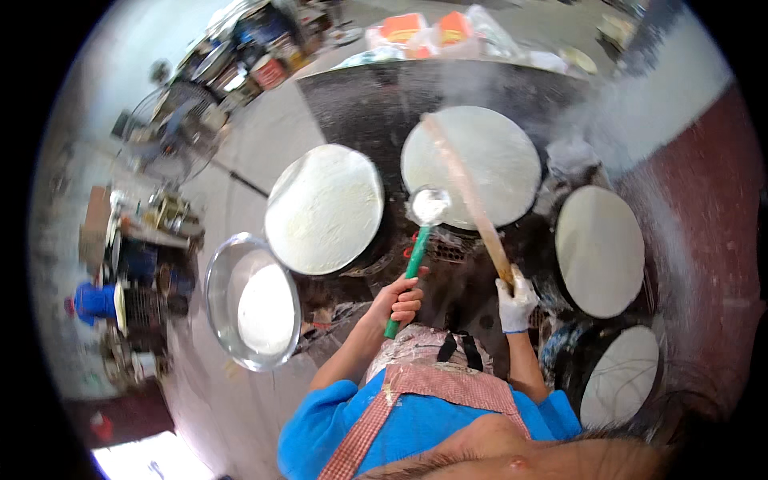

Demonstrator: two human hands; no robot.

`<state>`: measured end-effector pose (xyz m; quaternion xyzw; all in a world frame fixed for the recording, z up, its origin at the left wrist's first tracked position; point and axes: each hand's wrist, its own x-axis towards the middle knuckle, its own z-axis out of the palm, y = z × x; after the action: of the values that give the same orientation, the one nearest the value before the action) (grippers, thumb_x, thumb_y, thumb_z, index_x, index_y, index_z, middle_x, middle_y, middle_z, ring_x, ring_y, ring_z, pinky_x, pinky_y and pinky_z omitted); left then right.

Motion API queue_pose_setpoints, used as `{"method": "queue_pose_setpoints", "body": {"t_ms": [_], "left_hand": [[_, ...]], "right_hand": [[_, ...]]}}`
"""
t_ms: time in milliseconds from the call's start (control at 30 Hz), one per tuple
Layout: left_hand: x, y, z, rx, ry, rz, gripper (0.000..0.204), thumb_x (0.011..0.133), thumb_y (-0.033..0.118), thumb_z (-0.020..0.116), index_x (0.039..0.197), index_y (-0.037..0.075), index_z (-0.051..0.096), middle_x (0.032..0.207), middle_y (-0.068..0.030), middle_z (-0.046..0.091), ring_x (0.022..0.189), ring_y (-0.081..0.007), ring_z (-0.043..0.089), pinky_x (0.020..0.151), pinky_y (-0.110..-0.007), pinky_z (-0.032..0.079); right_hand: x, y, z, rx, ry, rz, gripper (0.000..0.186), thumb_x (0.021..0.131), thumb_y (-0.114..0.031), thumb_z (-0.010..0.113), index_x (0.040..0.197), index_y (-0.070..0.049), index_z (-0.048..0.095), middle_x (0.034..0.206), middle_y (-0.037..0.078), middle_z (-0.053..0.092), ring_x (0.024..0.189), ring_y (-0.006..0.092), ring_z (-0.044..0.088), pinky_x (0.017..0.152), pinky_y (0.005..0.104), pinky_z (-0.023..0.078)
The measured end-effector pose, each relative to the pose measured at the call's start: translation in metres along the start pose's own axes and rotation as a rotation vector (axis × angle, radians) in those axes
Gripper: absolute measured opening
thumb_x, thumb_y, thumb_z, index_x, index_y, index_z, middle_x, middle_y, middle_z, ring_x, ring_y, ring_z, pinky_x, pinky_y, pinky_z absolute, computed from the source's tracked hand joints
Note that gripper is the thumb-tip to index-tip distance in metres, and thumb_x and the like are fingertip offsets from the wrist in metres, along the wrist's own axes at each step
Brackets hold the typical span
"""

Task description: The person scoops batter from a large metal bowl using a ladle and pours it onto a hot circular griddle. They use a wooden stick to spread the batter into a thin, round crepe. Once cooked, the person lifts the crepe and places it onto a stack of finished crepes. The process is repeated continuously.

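Note:
My bare left hand is closed around the green handle of a ladle. The ladle's white-coated bowl is over the near edge of a round, pale sheet of batter on the far right griddle. In a white glove, my right hand grips the near end of a long wooden stick, whose flat length slants across the same round. To the left lies another thin white round, its surface slightly wrinkled. A shiny metal basin of white batter stands beside it.
Two more pale rounds, an upper one and a lower one, sit on drum-like stoves at my right. A dark worktop lies behind the griddles, with orange-and-white bags beyond. A standing fan is at the left. Steam hangs at the right.

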<state>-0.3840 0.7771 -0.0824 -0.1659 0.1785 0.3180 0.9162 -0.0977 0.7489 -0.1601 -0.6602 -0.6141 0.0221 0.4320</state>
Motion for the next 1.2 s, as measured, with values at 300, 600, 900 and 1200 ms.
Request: {"method": "queue_pose_setpoints", "body": {"t_ms": [300, 600, 900, 1200], "left_hand": [[-0.08, -0.013, -0.024, -0.006, 0.064, 0.161, 0.034, 0.095, 0.013, 0.04, 0.129, 0.019, 0.04, 0.056, -0.0001, 0.03, 0.038, -0.0078, 0.029, 0.027, -0.023, 0.028], [-0.223, -0.001, -0.083, 0.032, 0.124, 0.53, 0.034, 0.094, 0.013, 0.04, 0.128, 0.017, 0.042, 0.055, 0.0018, 0.03, 0.038, -0.0064, 0.028, 0.029, -0.022, 0.028], [-0.322, 0.041, -0.127, -0.042, 0.222, 0.641, 0.03, 0.092, 0.011, 0.041, 0.12, 0.019, 0.045, 0.054, 0.002, 0.031, 0.037, -0.0066, 0.027, 0.029, -0.021, 0.026], [-0.319, 0.021, -0.123, -0.344, 0.175, 0.789, 0.028, 0.093, 0.012, 0.042, 0.117, 0.02, 0.052, 0.054, 0.0029, 0.032, 0.037, -0.0066, 0.029, 0.03, -0.021, 0.027]], "right_hand": [[0.017, -0.001, 0.077, 0.148, -0.53, 0.572, 0.029, 0.074, -0.026, 0.068, 0.09, -0.002, 0.062, 0.076, 0.014, 0.064, 0.07, 0.0274, 0.062, 0.066, 0.0353, 0.048], [0.08, -0.063, 0.221, 0.275, -0.59, 0.313, 0.027, 0.072, -0.027, 0.062, 0.084, -0.003, 0.062, 0.071, 0.018, 0.063, 0.067, 0.0293, 0.062, 0.062, 0.0385, 0.046], [0.184, -0.176, 0.312, -0.104, -0.579, 0.008, 0.029, 0.074, -0.029, 0.062, 0.092, -0.007, 0.064, 0.088, 0.019, 0.064, 0.085, 0.0359, 0.061, 0.072, 0.0433, 0.048], [0.262, -0.246, 0.408, -0.236, -0.756, -0.138, 0.033, 0.072, -0.033, 0.063, 0.096, -0.011, 0.066, 0.096, 0.016, 0.064, 0.092, 0.0324, 0.061, 0.079, 0.0419, 0.049]]}}
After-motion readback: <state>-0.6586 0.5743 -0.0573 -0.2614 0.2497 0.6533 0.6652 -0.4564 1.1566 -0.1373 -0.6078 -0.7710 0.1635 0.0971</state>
